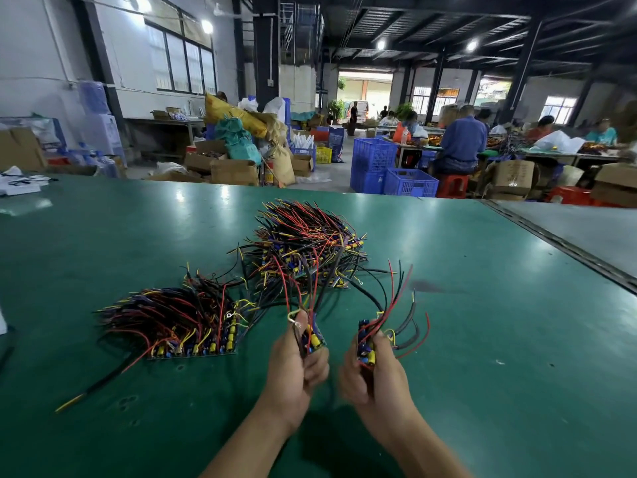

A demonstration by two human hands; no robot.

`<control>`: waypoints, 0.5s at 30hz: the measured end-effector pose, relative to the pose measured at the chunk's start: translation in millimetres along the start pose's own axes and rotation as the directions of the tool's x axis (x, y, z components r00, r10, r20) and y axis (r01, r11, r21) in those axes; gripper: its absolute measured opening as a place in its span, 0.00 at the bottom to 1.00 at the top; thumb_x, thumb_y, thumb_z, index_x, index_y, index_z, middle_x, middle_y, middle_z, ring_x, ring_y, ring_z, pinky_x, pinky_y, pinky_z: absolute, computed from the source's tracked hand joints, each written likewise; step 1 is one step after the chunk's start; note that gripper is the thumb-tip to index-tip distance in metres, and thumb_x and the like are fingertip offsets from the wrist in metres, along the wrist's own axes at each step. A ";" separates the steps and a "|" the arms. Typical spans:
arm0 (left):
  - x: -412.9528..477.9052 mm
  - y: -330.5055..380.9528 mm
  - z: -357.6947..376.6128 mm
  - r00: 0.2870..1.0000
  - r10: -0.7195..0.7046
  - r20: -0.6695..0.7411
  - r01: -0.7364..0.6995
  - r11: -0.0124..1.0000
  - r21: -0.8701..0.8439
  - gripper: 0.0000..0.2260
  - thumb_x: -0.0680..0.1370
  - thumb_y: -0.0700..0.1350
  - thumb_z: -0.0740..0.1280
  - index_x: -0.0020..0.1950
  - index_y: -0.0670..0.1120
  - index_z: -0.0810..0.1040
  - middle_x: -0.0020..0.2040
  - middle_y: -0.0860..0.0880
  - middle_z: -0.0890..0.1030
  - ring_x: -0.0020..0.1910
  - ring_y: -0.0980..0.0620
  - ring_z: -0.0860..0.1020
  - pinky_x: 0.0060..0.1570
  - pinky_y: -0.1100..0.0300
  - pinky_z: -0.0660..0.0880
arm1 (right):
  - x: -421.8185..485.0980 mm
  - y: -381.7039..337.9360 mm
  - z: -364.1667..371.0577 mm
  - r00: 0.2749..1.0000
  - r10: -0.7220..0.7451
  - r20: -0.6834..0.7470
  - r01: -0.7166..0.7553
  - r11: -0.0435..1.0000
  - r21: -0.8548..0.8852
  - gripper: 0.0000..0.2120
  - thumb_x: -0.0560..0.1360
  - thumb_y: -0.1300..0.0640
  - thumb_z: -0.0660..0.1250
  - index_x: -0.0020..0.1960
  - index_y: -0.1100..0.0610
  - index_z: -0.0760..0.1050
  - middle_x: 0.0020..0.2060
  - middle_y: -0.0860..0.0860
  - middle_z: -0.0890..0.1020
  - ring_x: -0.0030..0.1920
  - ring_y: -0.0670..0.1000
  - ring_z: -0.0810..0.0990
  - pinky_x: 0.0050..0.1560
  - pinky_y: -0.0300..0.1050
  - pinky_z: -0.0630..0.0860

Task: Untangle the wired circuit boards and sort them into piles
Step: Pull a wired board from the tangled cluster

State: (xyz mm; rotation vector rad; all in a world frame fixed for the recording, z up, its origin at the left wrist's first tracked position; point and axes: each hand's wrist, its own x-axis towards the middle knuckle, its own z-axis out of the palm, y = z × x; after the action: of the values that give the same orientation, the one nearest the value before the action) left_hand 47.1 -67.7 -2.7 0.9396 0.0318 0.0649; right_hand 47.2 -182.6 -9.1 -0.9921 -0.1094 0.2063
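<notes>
I have the left hand (297, 365) raised above the near middle of the green bench (482, 305), fingers curled round a wired circuit board (314, 337). Its red and black leads run up toward the tangled heap (306, 246), which lies mid-bench toward the far edge. I cannot tell whether they are caught in it.

The right hand (374, 376) grips a second board (366, 343), its leads fanning free. The sorted pile (179, 322), with its boards lined up, sits toward the left edge.

I judge this the separating step, with two boards just parted. The next move calls for drawing the left board's leads clear slowly, without dragging neighbours along, then laying both boards on the pile, aligned.
</notes>
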 end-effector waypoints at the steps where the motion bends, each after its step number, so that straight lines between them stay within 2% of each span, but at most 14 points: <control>1: 2.1 -0.8 -1.6 0.996 0.046 -0.073 -0.039 0.995 0.086 0.16 0.75 0.55 0.61 0.35 0.46 0.64 0.21 0.52 0.59 0.18 0.56 0.56 0.22 0.62 0.50 | 0.8 1.2 -0.7 1.000 0.005 -0.017 -0.006 1.000 -0.024 0.22 0.73 0.44 0.56 0.27 0.57 0.69 0.17 0.52 0.62 0.17 0.48 0.58 0.23 0.42 0.52; 3: 7.6 -3.3 -9.0 0.964 0.164 -0.211 -0.093 0.945 0.313 0.16 0.78 0.53 0.63 0.33 0.47 0.68 0.21 0.54 0.63 0.20 0.56 0.60 0.21 0.64 0.56 | 2.9 3.5 -5.4 0.997 0.003 -0.076 -0.008 0.998 -0.068 0.22 0.77 0.46 0.55 0.32 0.58 0.74 0.20 0.52 0.70 0.18 0.48 0.64 0.20 0.39 0.57; 4: 10.8 -3.4 -14.3 0.937 0.248 -0.245 -0.115 0.884 0.453 0.19 0.79 0.52 0.63 0.30 0.47 0.68 0.21 0.54 0.64 0.21 0.56 0.61 0.23 0.63 0.58 | 4.2 4.2 -8.7 0.994 -0.032 -0.102 0.020 0.993 -0.120 0.23 0.80 0.48 0.53 0.35 0.58 0.76 0.22 0.53 0.73 0.19 0.48 0.66 0.20 0.38 0.60; 5: 14.4 -3.2 -21.3 0.909 0.341 -0.239 -0.129 0.777 0.616 0.22 0.80 0.53 0.62 0.27 0.47 0.67 0.20 0.54 0.65 0.21 0.55 0.62 0.24 0.60 0.59 | 5.6 4.0 -11.6 0.991 -0.077 -0.111 0.056 0.982 -0.179 0.23 0.81 0.49 0.52 0.39 0.59 0.78 0.24 0.53 0.74 0.20 0.49 0.68 0.21 0.38 0.62; 7: 20.6 -2.1 -34.8 0.872 0.459 -0.170 -0.071 0.463 0.884 0.26 0.79 0.56 0.61 0.25 0.45 0.67 0.20 0.52 0.69 0.24 0.52 0.68 0.28 0.55 0.61 | 7.1 2.3 -15.7 0.988 -0.122 -0.091 0.098 0.969 -0.228 0.23 0.82 0.51 0.50 0.44 0.60 0.80 0.26 0.54 0.75 0.21 0.51 0.69 0.23 0.40 0.64; 8: 22.8 -1.7 -39.6 0.867 0.480 -0.135 -0.033 0.324 0.946 0.26 0.79 0.58 0.60 0.26 0.45 0.68 0.22 0.51 0.72 0.26 0.49 0.71 0.28 0.55 0.62 | 6.6 0.5 -16.4 0.991 -0.109 -0.074 0.091 0.972 -0.217 0.23 0.82 0.52 0.51 0.45 0.59 0.81 0.27 0.55 0.75 0.22 0.52 0.70 0.24 0.40 0.66; 9: 24.8 -1.7 -43.8 0.864 0.491 -0.112 -0.005 0.231 0.973 0.25 0.79 0.59 0.60 0.26 0.45 0.69 0.23 0.51 0.73 0.27 0.48 0.72 0.27 0.56 0.62 | 6.4 -0.1 -18.1 0.994 -0.095 -0.058 0.081 0.974 -0.212 0.23 0.83 0.52 0.50 0.44 0.57 0.82 0.28 0.55 0.76 0.22 0.53 0.71 0.25 0.41 0.66; 13: 30.4 -3.5 -51.9 0.874 0.461 -0.156 0.133 0.080 0.988 0.25 0.78 0.62 0.58 0.28 0.47 0.69 0.28 0.50 0.74 0.30 0.46 0.73 0.29 0.58 0.63 | 3.3 0.3 -18.9 0.995 -0.093 -0.032 0.080 0.958 -0.274 0.26 0.84 0.50 0.48 0.46 0.55 0.84 0.30 0.55 0.77 0.24 0.53 0.73 0.27 0.42 0.67; 15: 32.3 -5.0 -51.8 0.867 0.473 -0.157 0.164 0.028 0.986 0.25 0.78 0.62 0.58 0.28 0.46 0.69 0.28 0.51 0.73 0.28 0.49 0.72 0.28 0.59 0.63 | 1.2 0.2 -18.8 0.994 -0.097 -0.040 0.079 0.944 -0.321 0.25 0.84 0.51 0.48 0.47 0.54 0.84 0.29 0.54 0.75 0.23 0.52 0.71 0.26 0.42 0.66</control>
State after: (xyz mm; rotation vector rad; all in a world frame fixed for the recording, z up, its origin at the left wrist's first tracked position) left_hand 76.7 -26.6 -37.2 2.4444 0.4989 0.5803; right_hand 51.8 -197.6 -19.6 -1.3128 -0.1393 0.0791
